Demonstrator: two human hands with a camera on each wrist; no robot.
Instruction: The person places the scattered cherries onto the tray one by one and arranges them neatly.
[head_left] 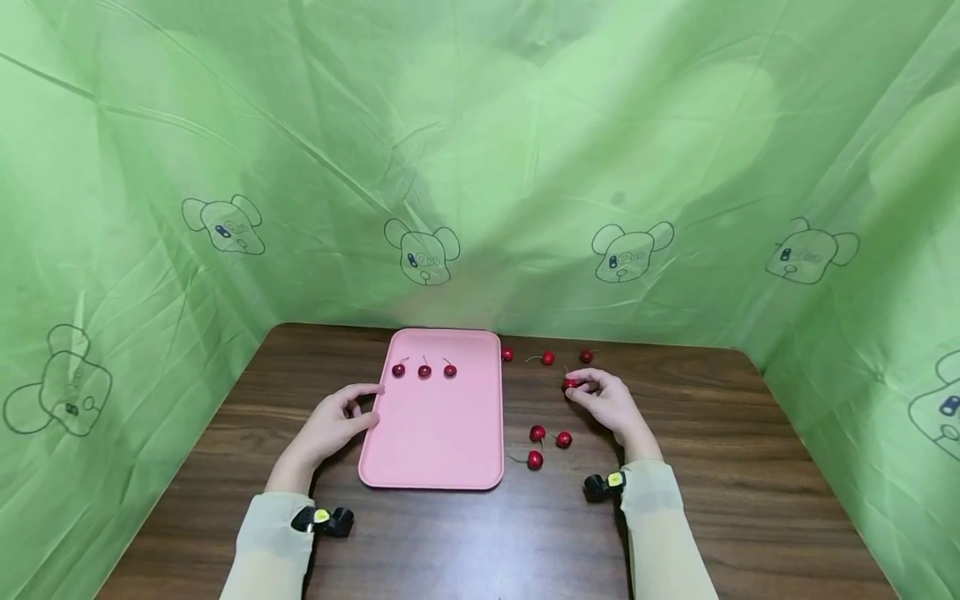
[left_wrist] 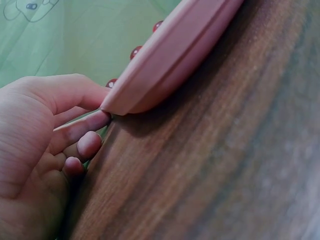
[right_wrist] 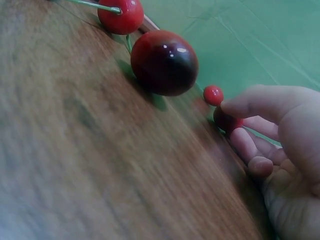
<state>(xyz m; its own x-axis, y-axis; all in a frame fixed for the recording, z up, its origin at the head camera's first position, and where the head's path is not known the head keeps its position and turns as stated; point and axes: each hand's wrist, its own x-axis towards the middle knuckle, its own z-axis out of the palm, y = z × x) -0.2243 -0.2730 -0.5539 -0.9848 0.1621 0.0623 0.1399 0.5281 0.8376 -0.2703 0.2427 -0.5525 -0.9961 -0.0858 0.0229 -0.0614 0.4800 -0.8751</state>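
Note:
My left hand [head_left: 336, 423] rests at the left edge of a pink tray [head_left: 435, 433], with thumb and forefinger spread along the rim. In the left wrist view, fingertips touch the tray's rim [left_wrist: 117, 102]. Three dark red cherries with stems sit in a row on the far part of the tray, the middle cherry [head_left: 424, 372] among them. To the right of the tray, my right hand [head_left: 609, 406] pinches a cherry [head_left: 570, 385] between thumb and fingers. The same dark cherry [right_wrist: 226, 119] shows close to the wood in the right wrist view.
On the brown wooden table [head_left: 712, 467], right of the tray, lie more cherries. Three form a near group, including a front cherry [head_left: 535, 460]. Others lie farther back, such as a bright red cherry [head_left: 548, 357]. A green curtain [head_left: 525, 167] encloses the back and sides.

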